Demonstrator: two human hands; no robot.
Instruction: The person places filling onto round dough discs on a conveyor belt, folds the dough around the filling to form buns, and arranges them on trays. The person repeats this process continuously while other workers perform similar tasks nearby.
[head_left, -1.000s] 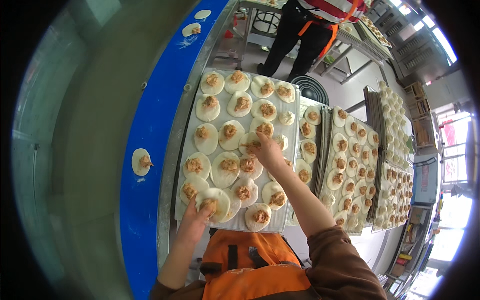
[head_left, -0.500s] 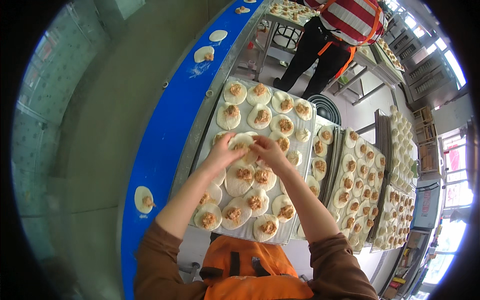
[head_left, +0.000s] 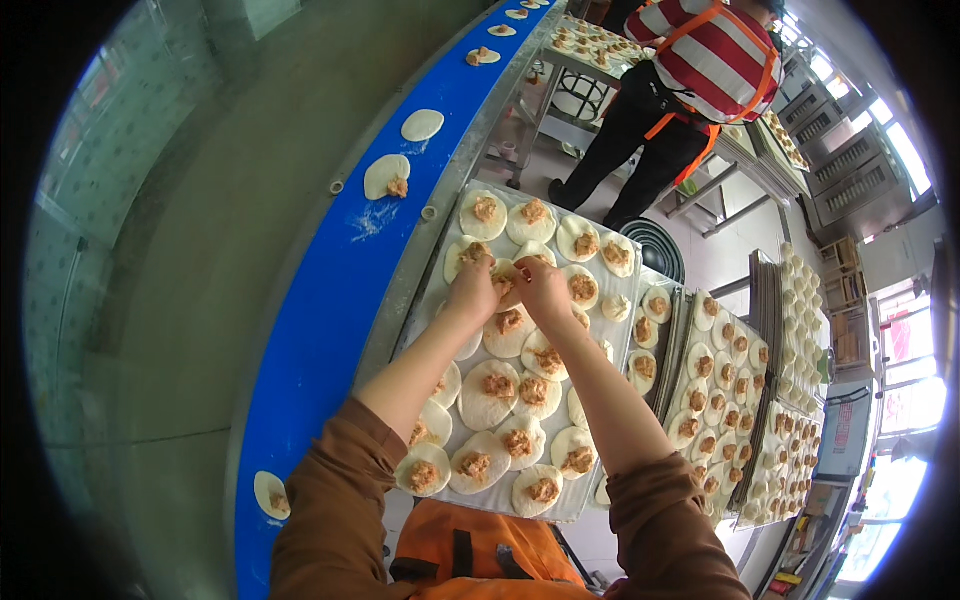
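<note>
My left hand and my right hand pinch the edges of one round dough wrapper with brown filling in its middle. Fingers of both hands are closed on its rim, close together over the upper part of a paper-lined tray. Flat dough rounds, each topped with a lump of filling, cover the tray around and below my hands. At its right side sits a small gathered bun. Part of the held wrapper is hidden by my fingers.
A blue conveyor belt runs along the left, carrying dough rounds spaced apart. To the right stand stacked trays of filled rounds and closed buns. A co-worker in a striped top stands beyond, near dark round tubs.
Both hands, with a wrapper between them, have shifted up the tray and drawn closer together. The view has moved slightly, and rounds on the belt have come nearer.
</note>
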